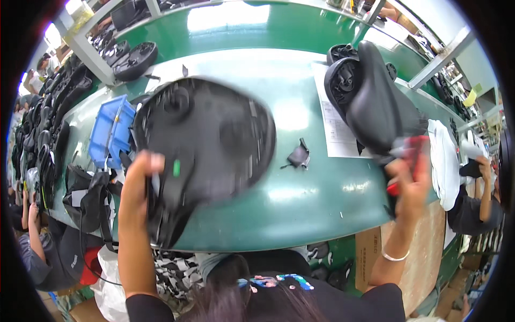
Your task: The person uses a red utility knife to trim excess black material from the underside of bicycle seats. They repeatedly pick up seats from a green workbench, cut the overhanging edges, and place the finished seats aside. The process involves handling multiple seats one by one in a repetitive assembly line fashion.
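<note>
A large black bicycle saddle (214, 142), its underside facing up, is held over the green worktable (300, 214), blurred by motion. My left hand (140, 174) is closed on its narrow end, thumb on the underside, where a small green mark shows. At the right, my right hand (410, 188) is closed round a red-handled tool (416, 155) with a light grey part; blur hides its exact kind. Just beyond that hand lie several black saddles (375, 107), heaped together. A small black piece of material (299, 155) rests on the table between my hands.
A blue plastic bin (111, 131) and a black bag-like bundle (91, 201) sit at the left. Printed paper (335, 134) lies partly under the heaped saddles. White cloth (444, 163) is at the right edge. Metal posts rise at the back. Other people work on both sides.
</note>
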{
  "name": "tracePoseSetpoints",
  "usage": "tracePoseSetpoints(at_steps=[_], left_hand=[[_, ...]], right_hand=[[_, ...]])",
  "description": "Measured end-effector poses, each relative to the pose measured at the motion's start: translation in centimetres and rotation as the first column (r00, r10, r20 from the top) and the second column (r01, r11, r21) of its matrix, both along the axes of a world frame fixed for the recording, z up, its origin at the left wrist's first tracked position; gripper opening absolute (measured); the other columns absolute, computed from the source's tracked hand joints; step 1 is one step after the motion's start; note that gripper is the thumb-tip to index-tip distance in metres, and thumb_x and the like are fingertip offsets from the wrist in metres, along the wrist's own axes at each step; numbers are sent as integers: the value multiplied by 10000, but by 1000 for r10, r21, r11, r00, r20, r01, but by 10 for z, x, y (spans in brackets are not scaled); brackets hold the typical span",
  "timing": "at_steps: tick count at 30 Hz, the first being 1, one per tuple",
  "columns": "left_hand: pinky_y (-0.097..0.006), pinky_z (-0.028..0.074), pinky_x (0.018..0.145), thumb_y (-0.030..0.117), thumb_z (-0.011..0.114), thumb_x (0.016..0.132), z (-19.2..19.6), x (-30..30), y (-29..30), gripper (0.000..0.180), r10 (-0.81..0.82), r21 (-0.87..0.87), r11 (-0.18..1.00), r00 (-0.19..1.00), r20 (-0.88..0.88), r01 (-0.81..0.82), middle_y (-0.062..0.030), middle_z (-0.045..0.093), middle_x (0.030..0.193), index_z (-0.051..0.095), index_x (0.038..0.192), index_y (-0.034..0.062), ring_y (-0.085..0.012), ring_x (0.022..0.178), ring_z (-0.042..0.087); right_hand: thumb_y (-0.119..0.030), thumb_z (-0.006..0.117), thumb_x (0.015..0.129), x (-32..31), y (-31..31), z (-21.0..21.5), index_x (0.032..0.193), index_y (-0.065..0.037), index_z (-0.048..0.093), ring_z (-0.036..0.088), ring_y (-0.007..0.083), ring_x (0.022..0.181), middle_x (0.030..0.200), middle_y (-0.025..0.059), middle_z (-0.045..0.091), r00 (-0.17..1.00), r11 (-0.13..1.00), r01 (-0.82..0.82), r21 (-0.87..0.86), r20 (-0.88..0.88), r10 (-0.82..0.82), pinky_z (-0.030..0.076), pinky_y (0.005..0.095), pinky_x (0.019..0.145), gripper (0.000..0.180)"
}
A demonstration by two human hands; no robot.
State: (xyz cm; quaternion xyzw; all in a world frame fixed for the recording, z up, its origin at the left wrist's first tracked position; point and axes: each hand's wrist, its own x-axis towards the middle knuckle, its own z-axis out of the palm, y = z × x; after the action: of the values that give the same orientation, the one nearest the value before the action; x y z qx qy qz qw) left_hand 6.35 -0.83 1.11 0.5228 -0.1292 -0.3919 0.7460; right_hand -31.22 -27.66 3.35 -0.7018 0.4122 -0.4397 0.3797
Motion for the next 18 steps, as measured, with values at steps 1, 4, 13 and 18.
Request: tracePoseSetpoints(at_steps=[1, 4, 13, 18], left_hand=[[-289, 474, 736, 164, 519, 890, -7, 16, -25, 120, 40, -124, 991, 999, -10, -41, -7, 538, 807, 519, 791, 95, -114, 720, 533], [-372, 412, 1002, 396, 513, 941, 20, 15, -112, 422, -128, -397, 913, 989, -74, 88, -84, 615, 1134, 553, 1186, 55, -211, 1090, 562], [-638, 159, 1069, 452, 605, 849, -84, -111, -149, 565, -443, 500, 851, -292, 848, 162, -139, 370, 1445, 459, 1360, 259, -361, 1379, 259], [-447, 337, 1018, 209, 609, 869, -60, -104, -62, 226, -699, 612, 500, -131, 703, 613, -117, 516, 1305, 653, 1077, 133, -293, 1229, 449]], right_hand=[[-77, 707, 808, 23, 19, 7, 1048, -47, 572, 486, 36, 588, 855, -18, 600, 952, 971, -233, 61, -188, 240, 394, 196, 498, 278], [-45, 688, 804, 19, 22, -24, 1080, -48, 575, 520, 48, 669, 876, -11, 604, 998, 999, -31, 29, 52, 30, 426, 197, 564, 297], [-72, 643, 844, 16, -6, -38, 1397, -78, 391, 553, 193, 1061, 1377, 24, 432, 909, 912, -92, 400, 408, -87, 525, 360, 860, 608], [-107, 668, 833, 39, -22, -41, 1337, -83, 464, 567, 86, 821, 1258, 13, 517, 859, 946, -99, 308, 506, -75, 542, 298, 696, 544]])
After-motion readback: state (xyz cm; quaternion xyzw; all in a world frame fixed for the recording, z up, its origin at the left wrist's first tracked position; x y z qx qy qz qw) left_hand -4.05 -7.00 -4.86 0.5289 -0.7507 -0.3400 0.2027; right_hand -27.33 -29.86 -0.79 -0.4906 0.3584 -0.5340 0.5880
